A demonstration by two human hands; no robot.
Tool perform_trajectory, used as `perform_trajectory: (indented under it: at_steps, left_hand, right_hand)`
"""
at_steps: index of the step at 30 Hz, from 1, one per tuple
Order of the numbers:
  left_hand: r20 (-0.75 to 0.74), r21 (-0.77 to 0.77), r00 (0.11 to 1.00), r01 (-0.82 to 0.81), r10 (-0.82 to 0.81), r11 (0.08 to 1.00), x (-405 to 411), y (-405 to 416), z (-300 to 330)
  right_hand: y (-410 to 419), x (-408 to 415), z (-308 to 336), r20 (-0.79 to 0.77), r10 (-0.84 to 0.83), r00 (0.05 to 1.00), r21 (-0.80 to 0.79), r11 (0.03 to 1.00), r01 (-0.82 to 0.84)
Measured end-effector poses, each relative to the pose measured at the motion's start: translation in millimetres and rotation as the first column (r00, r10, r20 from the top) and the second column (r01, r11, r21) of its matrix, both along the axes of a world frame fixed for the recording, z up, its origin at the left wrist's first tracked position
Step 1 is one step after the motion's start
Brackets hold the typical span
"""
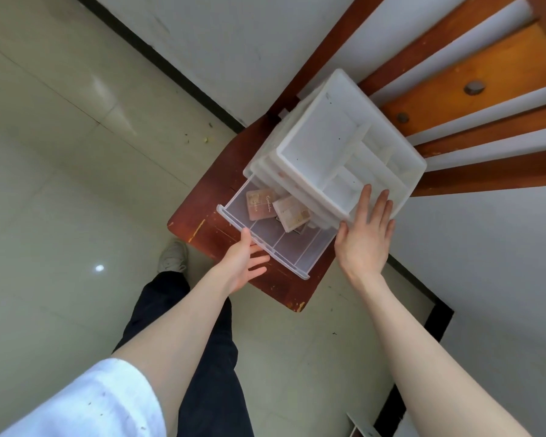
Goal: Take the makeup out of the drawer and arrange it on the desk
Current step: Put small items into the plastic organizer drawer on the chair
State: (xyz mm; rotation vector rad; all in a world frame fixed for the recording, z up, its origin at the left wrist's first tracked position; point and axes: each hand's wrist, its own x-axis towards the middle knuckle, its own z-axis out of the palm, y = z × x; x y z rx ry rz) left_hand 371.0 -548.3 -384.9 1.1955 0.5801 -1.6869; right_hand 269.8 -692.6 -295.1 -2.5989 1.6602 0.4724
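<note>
The left hand (245,263) is at the front lip of the pulled-out clear drawer (297,250): its thumb lies over the top of the lip and the other fingers are loosely spread under and in front of it, so the grip looks relaxed, touching the lip more than clenching it, and it carries nothing. The right hand (364,231) rests flat with straight fingers against the near corner of the white organizer (338,146), as if to steady the box; its grip is also released and holds nothing. The makeup is inside the drawer, toward the back: one pinkish palette (259,204) lies flat on the drawer floor, and a second palette (292,216) lies just beside it, tilted and leaning on something darker that cannot be made out. From the left thumb the palettes lie up and slightly to the right, deeper in the drawer, with their long sides running roughly from the front of the drawer to the back. The left hand seems a little nearer to the first palette, while the right is closer to the second, so either could reach in from above. The organizer stands on a dark red wooden tabletop (202,222), which is where the palettes should be set out; the bare part of it in front of the drawer is narrow.
</note>
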Motion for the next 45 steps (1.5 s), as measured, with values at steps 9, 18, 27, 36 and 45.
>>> perform_trajectory:
  at_steps: [9, 18, 27, 36, 45]
  left_hand:
    - [0.233, 0.138, 0.838, 0.474, -0.493, 0.870, 9, -2, 25]
    - [0.825, 0.542, -0.319, 0.678, -0.466, 0.496, 20, -44, 19]
    - [0.691, 0.664, -0.309, 0.628, -0.653, 0.405, 14, -54, -3]
    - [0.599, 0.788, -0.500, 0.504, -0.625, 0.353, 24, -57, -8]
    - [0.706, 0.702, -0.427, 0.527, -0.565, 0.479, 29, -50, -3]
  right_hand:
    - [33, 2, -1, 0.306, -0.046, 0.951, 0.010, 0.999, 0.045]
    - [57, -2, -54, 0.241, -0.562, 0.791, 0.603, 0.725, 0.332]
    - [37, 28, -93, 0.239, -0.851, 0.467, 0.718, 0.479, 0.505]
    - [26, 42, -103, 0.185, -0.980, 0.067, 0.766, 0.187, 0.615]
    - [29, 45, -95, 0.194, -0.981, 0.003, 0.768, 0.154, 0.621]
